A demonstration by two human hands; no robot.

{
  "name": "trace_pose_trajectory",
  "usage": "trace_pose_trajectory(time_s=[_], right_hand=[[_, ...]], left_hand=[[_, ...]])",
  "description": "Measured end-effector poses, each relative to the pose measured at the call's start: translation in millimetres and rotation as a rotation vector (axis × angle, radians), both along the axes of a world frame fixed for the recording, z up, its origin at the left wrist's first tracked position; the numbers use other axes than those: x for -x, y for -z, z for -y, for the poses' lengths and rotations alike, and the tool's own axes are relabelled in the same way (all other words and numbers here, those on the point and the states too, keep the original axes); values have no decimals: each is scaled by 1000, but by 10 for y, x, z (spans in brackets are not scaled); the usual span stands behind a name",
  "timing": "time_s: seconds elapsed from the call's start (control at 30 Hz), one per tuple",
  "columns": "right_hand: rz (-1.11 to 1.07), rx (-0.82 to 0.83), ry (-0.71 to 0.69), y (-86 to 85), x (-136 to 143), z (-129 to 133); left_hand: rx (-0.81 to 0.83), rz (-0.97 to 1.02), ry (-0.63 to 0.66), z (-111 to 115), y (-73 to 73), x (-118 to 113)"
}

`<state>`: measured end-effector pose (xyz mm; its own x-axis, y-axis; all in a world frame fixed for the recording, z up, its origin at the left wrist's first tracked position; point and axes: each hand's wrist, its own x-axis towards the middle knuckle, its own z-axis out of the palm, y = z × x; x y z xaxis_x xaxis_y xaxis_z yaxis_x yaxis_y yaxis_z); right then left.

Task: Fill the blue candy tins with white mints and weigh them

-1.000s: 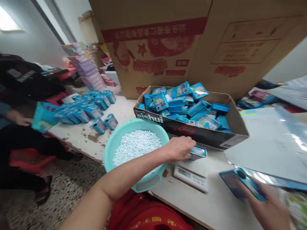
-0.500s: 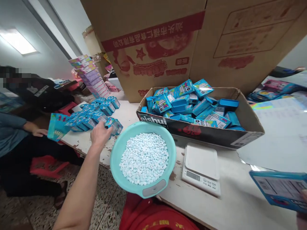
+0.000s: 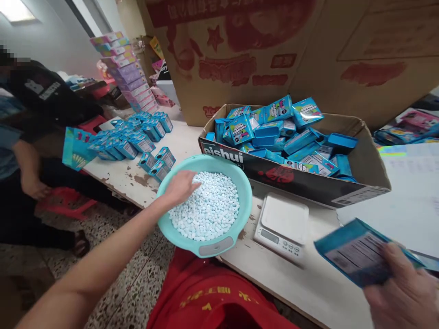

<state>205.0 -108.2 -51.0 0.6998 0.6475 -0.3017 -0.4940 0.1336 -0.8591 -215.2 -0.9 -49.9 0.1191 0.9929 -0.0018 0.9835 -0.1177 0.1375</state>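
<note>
Having bare room between scale (image 3: pixel 285 217) and blue box (image 3: pixel 355 253), the table (image 3: pixel 329 288) reaches its near edge. Left hand (image 3: pixel 181 186) bends over white pellets (image 3: pixel 212 210), inside the bowl (image 3: pixel 244 192); whether fingers pinch, I cannot tell. Right hand (image 3: pixel 403 285) pinches the tilted blue box, thumb on its face.

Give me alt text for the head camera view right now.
A person's left hand reaches over small white candies in a turquoise basin; the right hand holds a blue box. Between them sits a white scale, below a carton of blue boxes.
</note>
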Motion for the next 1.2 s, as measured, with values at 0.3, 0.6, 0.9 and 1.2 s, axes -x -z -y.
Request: trace_pose_trajectory(time_s=[0.3,0.6,0.9,1.2], right_hand=[[224,-167,-438,-272,1066,-418],[735,-312,-906,-268,1828,-770],[1182,-245,-1077,-82,2136,-795],[1261,-214,-1003,-228,2176,-782]], left_hand=[[463,19,47,530,25,-785],[371,632,-224,523,13,-599],[-36,1816,-557,224,-394,-561],[-83,1862,-516,78,-435,-701]])
